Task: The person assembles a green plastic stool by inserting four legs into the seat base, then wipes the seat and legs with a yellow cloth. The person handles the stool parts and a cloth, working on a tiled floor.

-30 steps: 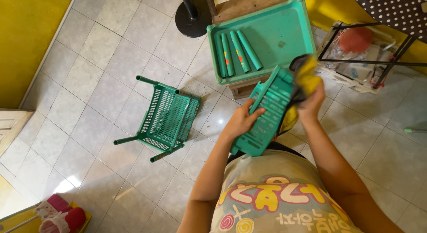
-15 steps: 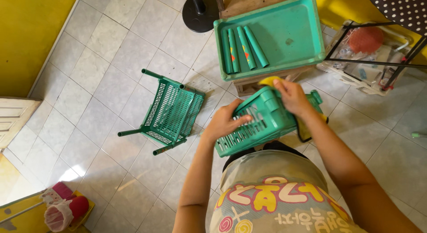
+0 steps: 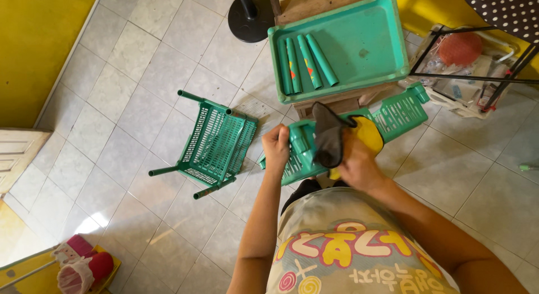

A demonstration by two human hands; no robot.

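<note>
Since the earlier frame you have turned the green slatted shelf (image 3: pixel 396 111) flat; your left hand (image 3: pixel 276 143) clamps its near end, your right hand (image 3: pixel 355 165) presses a yellow-grey cloth (image 3: pixel 331 138) onto it. Beyond, the green tray (image 3: pixel 365 41) holds four tubes (image 3: pixel 306 64); left, another shelf (image 3: pixel 216 145) lies untouched.

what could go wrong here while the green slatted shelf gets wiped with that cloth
1. The left hand grips only one end of the green slatted shelf, so the long far end might swing into the green tray on the wooden stool or the wire rack beside it.
2. The cloth under the right hand hangs loose and could snag in the slats.
3. The green basket frame lies on the floor tiles near the person, a possible trip hazard.
</note>
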